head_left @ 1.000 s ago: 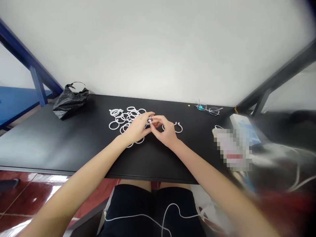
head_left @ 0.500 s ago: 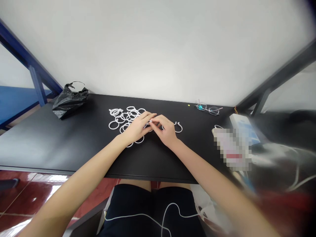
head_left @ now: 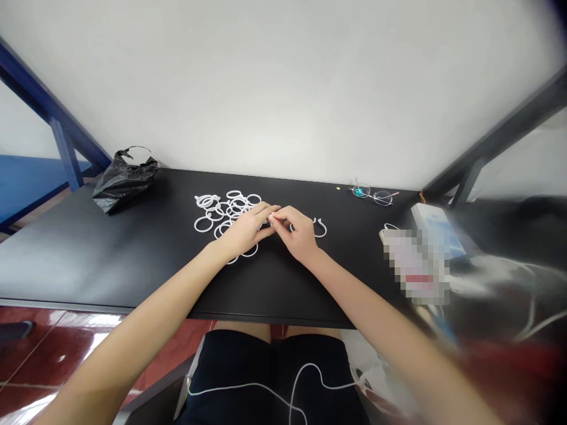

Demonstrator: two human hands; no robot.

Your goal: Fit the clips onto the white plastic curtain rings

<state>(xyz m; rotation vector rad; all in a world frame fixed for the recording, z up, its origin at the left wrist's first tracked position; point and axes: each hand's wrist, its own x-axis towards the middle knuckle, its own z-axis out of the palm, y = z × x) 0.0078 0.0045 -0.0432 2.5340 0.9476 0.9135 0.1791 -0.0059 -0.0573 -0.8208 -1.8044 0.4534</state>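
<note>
Over the middle of the black table, my left hand (head_left: 248,229) and my right hand (head_left: 296,229) meet at the fingertips. Both are closed in a pinch on a white plastic ring, mostly hidden by the fingers. Beneath and left of my left hand lies a loose pile of white plastic rings (head_left: 222,209), several overlapping. One ring (head_left: 204,224) rests flat at the pile's left side. Partly covered by my right hand, another white ring (head_left: 322,229) lies to its right, with a gap between its knobbed ends.
A black plastic bag (head_left: 126,180) stands at the back left of the table (head_left: 146,254). Eyeglasses (head_left: 372,193) lie at the back right. Nearer right are a blurred-out phone-like item (head_left: 414,262) and a white-and-blue box (head_left: 438,230). A white cable (head_left: 248,386) crosses my lap.
My right fingertips have pressed slightly closer over the small white piece between the hands. The pile and the other things lie as before, apart from a slight camera shift.
</note>
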